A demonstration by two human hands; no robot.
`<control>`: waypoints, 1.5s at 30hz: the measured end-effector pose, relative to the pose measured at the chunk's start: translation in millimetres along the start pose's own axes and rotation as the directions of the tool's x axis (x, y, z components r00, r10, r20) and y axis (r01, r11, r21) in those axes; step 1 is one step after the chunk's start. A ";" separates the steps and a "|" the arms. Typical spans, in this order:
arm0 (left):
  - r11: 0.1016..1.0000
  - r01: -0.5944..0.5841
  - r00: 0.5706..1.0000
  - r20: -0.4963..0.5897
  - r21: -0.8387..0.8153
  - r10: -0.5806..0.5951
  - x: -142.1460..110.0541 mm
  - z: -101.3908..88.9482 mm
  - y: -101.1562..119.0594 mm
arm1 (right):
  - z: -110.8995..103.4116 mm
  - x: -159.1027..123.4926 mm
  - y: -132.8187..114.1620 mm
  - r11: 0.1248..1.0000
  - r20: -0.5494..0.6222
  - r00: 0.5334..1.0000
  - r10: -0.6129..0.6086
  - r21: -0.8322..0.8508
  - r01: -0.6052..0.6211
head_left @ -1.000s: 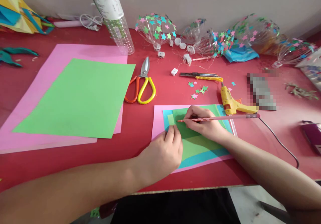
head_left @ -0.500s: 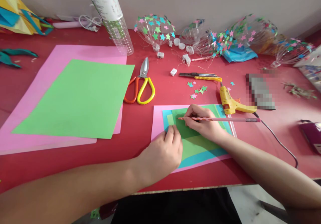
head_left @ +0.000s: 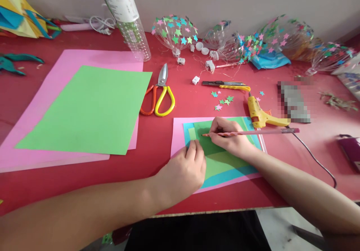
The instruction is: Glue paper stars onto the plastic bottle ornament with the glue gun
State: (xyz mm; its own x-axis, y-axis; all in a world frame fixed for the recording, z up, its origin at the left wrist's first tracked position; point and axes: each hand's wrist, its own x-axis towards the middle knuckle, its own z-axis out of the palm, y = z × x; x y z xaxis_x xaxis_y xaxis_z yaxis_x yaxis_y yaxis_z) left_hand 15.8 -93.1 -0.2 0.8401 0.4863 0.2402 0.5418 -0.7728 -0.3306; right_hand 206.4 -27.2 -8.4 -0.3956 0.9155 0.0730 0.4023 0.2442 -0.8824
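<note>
My right hand (head_left: 227,138) grips a pink pencil (head_left: 253,132), its tip touching a dark green paper piece (head_left: 206,142) near the top left corner. That piece lies on a stack of light green (head_left: 222,165), blue (head_left: 225,176) and pink paper (head_left: 177,135) near the table's front edge. My left hand (head_left: 184,172) rests with curled fingers on the stack's left side, fingertips pressing the paper beside a small light green strip (head_left: 191,133).
Orange-and-yellow scissors (head_left: 159,97), a utility knife (head_left: 226,84), a yellow glue gun (head_left: 261,114) with cord and loose paper stars (head_left: 223,101) lie behind the stack. Large green sheet (head_left: 87,110) on pink sheet (head_left: 42,93) at left. A plastic bottle (head_left: 126,15) and star-covered bottle pieces (head_left: 174,32) stand at the back.
The pencil tip has shifted slightly right across the dark green paper; the left hand stays pressed in place.
</note>
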 end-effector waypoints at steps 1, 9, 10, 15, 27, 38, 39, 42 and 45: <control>1.000 0.000 1.000 0.001 0.001 0.000 0.0 0.0 -0.1 | -0.2 -0.1 0.1 1.000 0.000 1.000 0.000 0.000 0.000; 1.000 -0.003 1.000 0.013 -0.001 0.003 1.6 0.0 0.5 | -2.0 -1.5 -1.3 1.000 0.032 0.999 0.015 0.016 -0.016; 1.000 -0.004 1.000 0.009 0.000 0.004 1.6 0.2 0.5 | -2.2 -1.7 -1.6 1.000 0.036 0.999 0.017 0.016 -0.018; 1.000 -0.004 1.000 0.007 -0.003 0.004 0.3 -0.2 -0.4 | -2.8 -3.1 -2.8 1.000 0.047 0.999 0.025 0.010 -0.026; 1.000 0.000 1.000 0.005 0.010 0.000 2.4 -0.9 0.3 | 0.8 -1.5 -2.7 1.000 0.044 0.999 0.001 -0.002 -0.001; 1.000 0.007 1.000 0.008 0.024 -0.007 2.6 -1.5 0.7 | 1.2 0.0 -8.6 1.000 0.076 0.997 0.006 -0.004 -0.006; 1.000 0.006 1.000 0.009 0.025 -0.007 2.6 -1.5 0.6 | 1.4 0.1 -8.9 1.000 0.079 0.997 0.007 -0.004 -0.006; 1.000 0.004 1.000 0.009 0.023 -0.004 2.7 -1.4 0.5 | 2.0 -0.2 -8.5 1.000 0.086 0.996 0.002 -0.008 -0.001; 1.000 0.006 1.000 0.013 0.019 -0.006 2.7 -1.4 0.8 | 2.0 -1.0 -7.2 1.000 0.085 0.996 0.004 -0.016 -0.002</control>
State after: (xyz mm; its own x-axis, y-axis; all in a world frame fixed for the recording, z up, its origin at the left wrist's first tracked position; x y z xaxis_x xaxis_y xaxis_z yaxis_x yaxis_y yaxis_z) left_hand 18.4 -93.0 1.5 0.8370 0.4961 0.2308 0.5472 -0.7619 -0.3464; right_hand 202.2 -30.5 -3.0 -0.4627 0.8860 0.0300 0.4166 0.2472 -0.8749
